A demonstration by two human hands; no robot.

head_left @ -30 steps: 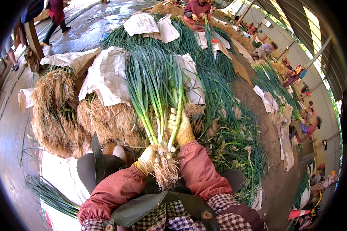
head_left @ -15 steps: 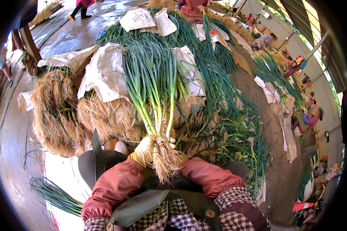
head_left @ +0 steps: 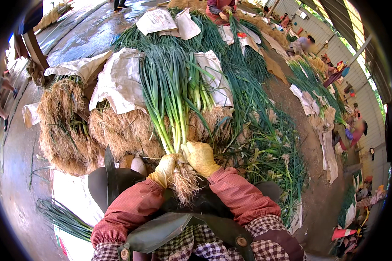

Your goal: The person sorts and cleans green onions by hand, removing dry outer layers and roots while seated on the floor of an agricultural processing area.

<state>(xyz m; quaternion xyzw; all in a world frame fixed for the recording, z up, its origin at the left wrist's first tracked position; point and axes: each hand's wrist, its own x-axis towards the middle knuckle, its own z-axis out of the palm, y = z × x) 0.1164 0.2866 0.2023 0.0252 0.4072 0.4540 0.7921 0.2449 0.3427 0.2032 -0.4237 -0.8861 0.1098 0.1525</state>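
Note:
A bunch of long green onions (head_left: 172,108) stands before me, leaves pointing away and pale roots (head_left: 185,185) hanging toward my lap. My left hand (head_left: 165,169), in a yellowish work glove, is closed round the bunch's base from the left. From the right, my right hand (head_left: 200,158), in a matching glove, is closed against the white stalk bases just above the roots. Its fingertips are partly hidden by the stalks. Beyond the bunch, untrimmed green onions with shaggy brown roots (head_left: 122,132) lie in a heap partly covered by a white sack (head_left: 119,80).
Loose leaves and trimmings (head_left: 274,161) litter the ground to my right. At my lower left, more green onions (head_left: 65,217) lie on a white sheet (head_left: 72,195). A co-worker (head_left: 220,9) sits at the far side of the heap, with others along the right wall.
My right hand has come up from behind the roots to the stalk bases. The stalks that leaned right now stand closer in with the bunch. A walker at the back has moved right.

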